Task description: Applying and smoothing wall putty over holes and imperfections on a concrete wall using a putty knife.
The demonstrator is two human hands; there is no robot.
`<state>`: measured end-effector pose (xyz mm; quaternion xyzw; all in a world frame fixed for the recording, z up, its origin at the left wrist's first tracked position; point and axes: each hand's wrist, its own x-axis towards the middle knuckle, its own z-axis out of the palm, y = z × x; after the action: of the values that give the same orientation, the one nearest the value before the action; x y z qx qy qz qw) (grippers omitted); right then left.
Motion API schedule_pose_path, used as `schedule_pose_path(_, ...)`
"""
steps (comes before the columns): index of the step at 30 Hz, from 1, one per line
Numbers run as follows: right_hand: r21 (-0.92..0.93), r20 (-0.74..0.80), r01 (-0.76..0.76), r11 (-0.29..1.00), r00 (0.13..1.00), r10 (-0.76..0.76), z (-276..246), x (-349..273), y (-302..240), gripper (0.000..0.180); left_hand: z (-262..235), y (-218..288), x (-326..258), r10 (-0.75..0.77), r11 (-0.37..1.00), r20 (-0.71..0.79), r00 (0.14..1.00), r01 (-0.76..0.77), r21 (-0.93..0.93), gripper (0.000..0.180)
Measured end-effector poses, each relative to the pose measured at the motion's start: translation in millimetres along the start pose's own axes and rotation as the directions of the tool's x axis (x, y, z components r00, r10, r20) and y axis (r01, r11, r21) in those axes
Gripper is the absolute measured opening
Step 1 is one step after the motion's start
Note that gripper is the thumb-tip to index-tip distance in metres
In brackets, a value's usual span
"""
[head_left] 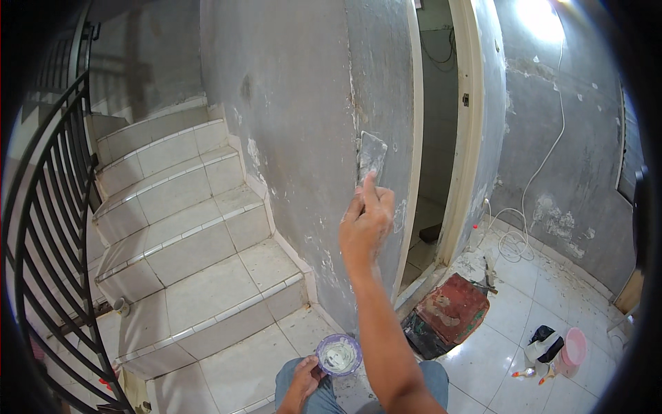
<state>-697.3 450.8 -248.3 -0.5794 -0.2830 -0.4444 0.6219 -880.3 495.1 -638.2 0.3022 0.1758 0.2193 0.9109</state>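
Note:
My right hand (367,224) is raised to the grey wall and closed round the handle of a putty knife (373,152). The knife's flat blade, smeared with pale filler, lies against the wall by a vertical crack (352,83) at the corner. Down near my knees, my left hand (305,376) grips the rim of a small round purple tub (338,355). Whitish paste coats the inside of the tub. The right hand hides most of the knife's handle.
Tiled steps (207,241) climb at the left beside a black railing (52,207). Right of the wall is a door frame (452,172). A dirty red panel (452,308), a pink bucket (574,347), brushes (547,374) and a white cable (545,162) are further right.

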Motion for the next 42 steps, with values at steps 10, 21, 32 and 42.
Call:
schedule_pose_path(10, 0.087, 0.330, -0.037, 0.996, 0.944, 0.006, -65, -22, -24, 0.036, 1, 3, 0, -0.006, 1.000, -0.074, 0.997, 0.006, -0.007, 0.006)
schedule_pose_path(21, -0.027, 0.400, 0.294, 0.955, 0.879, -0.259, -76, 95, 9, 0.030, 11, 3, -5, -0.013, 1.000, -0.047, 0.999, 0.014, 0.024, 0.006)
schedule_pose_path(32, -0.119, 0.505, 0.374, 0.920, 0.821, -0.268, -90, 87, 28, 0.030, 18, 7, -9, -0.020, 0.999, -0.067, 0.998, 0.023, 0.044, 0.006)
schedule_pose_path(42, -0.145, 0.523, 0.309, 0.940, 0.830, -0.192, -97, 54, 49, 0.033, 17, 6, -10, -0.026, 0.997, -0.062, 0.998, 0.030, 0.071, 0.006)
